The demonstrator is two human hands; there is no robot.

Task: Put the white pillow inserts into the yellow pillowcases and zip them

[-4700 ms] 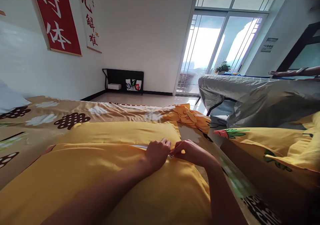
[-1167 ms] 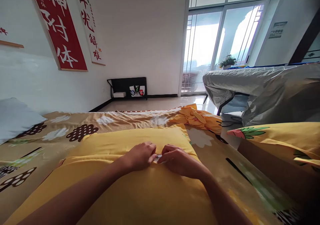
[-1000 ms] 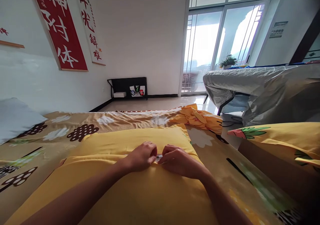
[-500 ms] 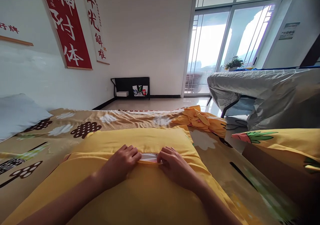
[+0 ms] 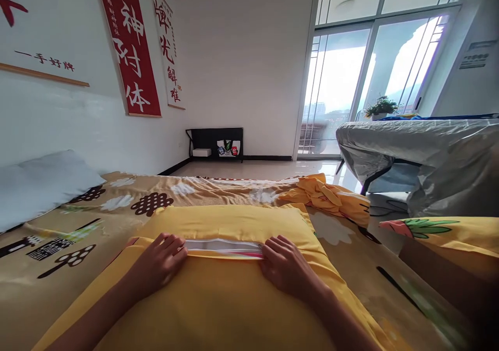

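A yellow pillowcase [image 5: 222,304] lies in front of me, plumped out, with a long slit across its upper part. White material with a strip of pink [image 5: 224,247] shows inside the slit. At the slit's left end, my left hand [image 5: 161,260] is closed with its fingers curled on the fabric edge. My right hand [image 5: 283,262] grips the same edge at the right end, its thumb side by the slit. Both fingertips are partly hidden in the cloth.
Under the pillowcase spreads a patterned brown bed sheet [image 5: 117,226]. A white pillow [image 5: 42,184] lies at the left, and crumpled yellow cloth [image 5: 327,195] at the far right edge. More yellow fabric with a pineapple print [image 5: 460,236] is at the right, near a plastic-covered table [image 5: 421,138].
My hands have moved apart along the edge, mostly the left one leftward, and the slit shows wider. The view has shifted a little to the left.
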